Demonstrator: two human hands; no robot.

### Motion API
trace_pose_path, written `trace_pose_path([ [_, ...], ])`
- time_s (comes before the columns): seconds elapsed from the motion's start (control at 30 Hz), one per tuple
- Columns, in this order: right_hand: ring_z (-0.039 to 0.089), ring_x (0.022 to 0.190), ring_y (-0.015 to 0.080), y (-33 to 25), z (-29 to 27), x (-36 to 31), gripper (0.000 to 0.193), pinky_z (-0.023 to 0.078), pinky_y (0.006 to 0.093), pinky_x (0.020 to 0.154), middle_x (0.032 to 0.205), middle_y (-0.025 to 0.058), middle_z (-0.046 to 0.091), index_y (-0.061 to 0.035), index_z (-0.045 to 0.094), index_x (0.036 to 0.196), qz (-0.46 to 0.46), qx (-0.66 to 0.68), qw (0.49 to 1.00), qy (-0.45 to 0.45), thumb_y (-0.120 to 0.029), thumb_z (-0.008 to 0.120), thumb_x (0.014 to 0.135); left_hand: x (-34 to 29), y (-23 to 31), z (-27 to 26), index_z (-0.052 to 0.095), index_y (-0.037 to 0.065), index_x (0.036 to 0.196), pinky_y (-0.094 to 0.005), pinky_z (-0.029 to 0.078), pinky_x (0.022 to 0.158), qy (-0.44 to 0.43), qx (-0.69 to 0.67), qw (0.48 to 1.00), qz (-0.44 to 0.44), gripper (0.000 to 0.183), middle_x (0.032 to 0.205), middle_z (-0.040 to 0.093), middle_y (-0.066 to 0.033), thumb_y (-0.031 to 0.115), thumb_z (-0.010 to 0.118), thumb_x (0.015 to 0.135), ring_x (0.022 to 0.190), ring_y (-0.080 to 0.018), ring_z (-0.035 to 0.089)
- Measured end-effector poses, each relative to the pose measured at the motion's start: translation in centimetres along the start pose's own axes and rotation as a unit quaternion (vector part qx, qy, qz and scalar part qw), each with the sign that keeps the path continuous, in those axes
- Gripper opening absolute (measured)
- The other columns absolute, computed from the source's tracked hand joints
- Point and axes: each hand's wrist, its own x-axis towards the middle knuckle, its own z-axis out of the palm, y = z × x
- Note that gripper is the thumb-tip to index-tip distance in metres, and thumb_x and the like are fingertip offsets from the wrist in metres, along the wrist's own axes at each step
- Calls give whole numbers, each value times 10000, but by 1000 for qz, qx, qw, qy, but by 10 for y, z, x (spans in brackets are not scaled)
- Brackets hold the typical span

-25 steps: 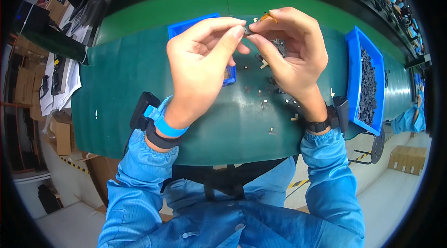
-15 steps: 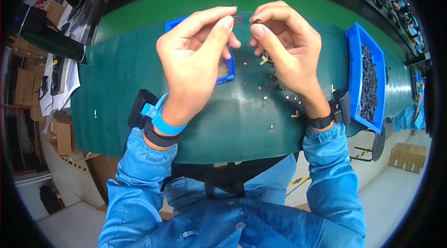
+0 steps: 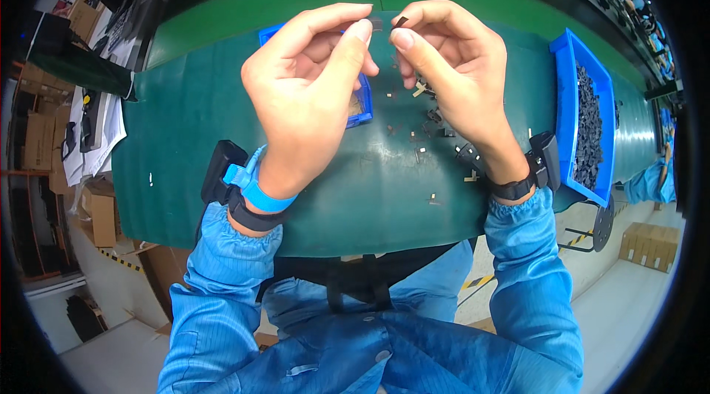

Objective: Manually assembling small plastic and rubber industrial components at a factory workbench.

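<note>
Both my hands are raised over the green work table (image 3: 185, 143), fingertips facing each other. My left hand (image 3: 303, 94) is closed in a pinch, thumb against index finger, on a small, thin dark piece (image 3: 376, 25) that sticks out past the fingertips. My right hand (image 3: 462, 69) pinches a small black strip (image 3: 400, 22) between thumb and index finger. A narrow gap separates the two pieces. Both are too small to name exactly. Partly hidden behind my left hand stands a small blue bin (image 3: 361, 119). Several tiny black and pale parts (image 3: 467, 154) lie scattered below my right hand.
At the right of the table stands a larger blue bin (image 3: 563, 109) filled with small black parts (image 3: 586, 128). Cardboard boxes (image 3: 649, 246) sit on the floor at the right. Papers and equipment (image 3: 92, 120) are at the far left. Other people in blue work at the upper right.
My right hand has shifted slightly left and turned, so the black strip now tilts upward. My left hand has moved slightly left and still pinches its piece.
</note>
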Motion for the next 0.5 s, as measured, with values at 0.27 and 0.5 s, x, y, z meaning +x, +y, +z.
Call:
trace_pose_path([
  [0.27, 607, 641, 35, -4, 1, 1, 144, 490, 198, 527, 841, 13, 693, 23, 689, 1077, 41, 14, 999, 16, -82, 742, 994, -2, 2, 4, 720, -68, 1198, -223, 499, 642, 17, 30, 999, -4, 212, 882, 727, -90, -18, 695, 994, 755, -108, 669],
  [0.5, 596, 631, 29, -5, 1, 1, 140, 467, 190, 505, 828, 10, 680, 29, 681, 1052, 65, 16, 998, 13, -78, 743, 988, -3, -3, 3, 733, -67, 1193, -216, 510, 658, -1, 63, 998, 31, 209, 935, 726, -86, -47, 681, 991, 781, -107, 684],
])
